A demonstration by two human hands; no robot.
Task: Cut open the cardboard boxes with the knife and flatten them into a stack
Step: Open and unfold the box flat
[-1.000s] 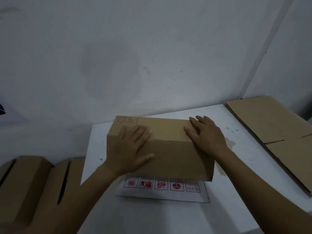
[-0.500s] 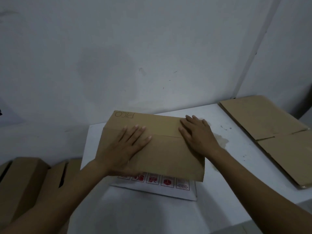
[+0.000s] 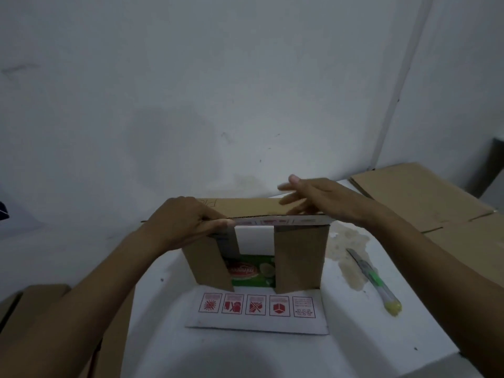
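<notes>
A brown cardboard box (image 3: 300,257) lies opened on the white table (image 3: 272,356), its near end facing me. Two side flaps hang down, and a white flap with red handling symbols (image 3: 256,309) lies flat on the table. A green and red print shows inside the box. My left hand (image 3: 185,222) pinches the left end of the raised top flap. Over the flap's right part my right hand (image 3: 319,199) lies with straight fingers, blurred. The knife (image 3: 373,279), with a green and yellow handle, lies on the table to the right of the box.
Flattened brown cardboard (image 3: 425,197) is stacked at the table's back right, against the wall. Unflattened brown boxes (image 3: 35,312) stand at the lower left beside the table. A stain marks the table near the knife.
The box was pressed under both flat hands before. Now its near end is open, the top flap is lifted by my left hand, and the knife has come into view.
</notes>
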